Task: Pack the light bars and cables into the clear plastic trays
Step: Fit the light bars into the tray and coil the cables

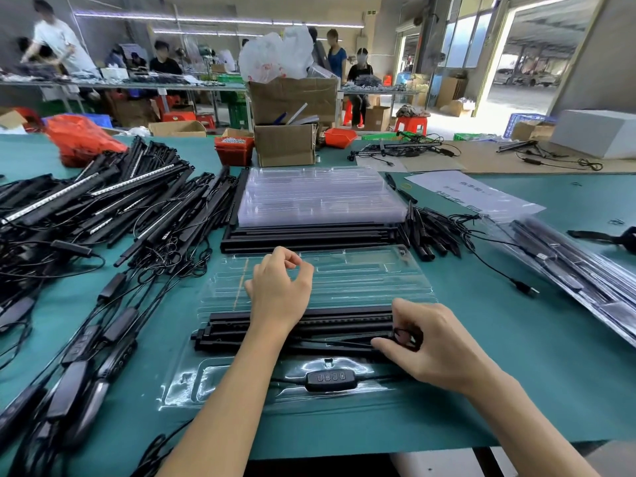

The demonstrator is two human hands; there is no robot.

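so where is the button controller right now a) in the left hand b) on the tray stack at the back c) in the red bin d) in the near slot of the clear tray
d: the controller lies in the near slot of the tray, in front of the light bars; the left hand holds nothing, and the right hand pinches a cable.

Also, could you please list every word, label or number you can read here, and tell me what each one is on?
None can be read for certain.
White sheet: dark printed characters, too blurred to read.
Inline controller in the clear tray: four button marks, too small.
White plastic bag: red print, blurred.
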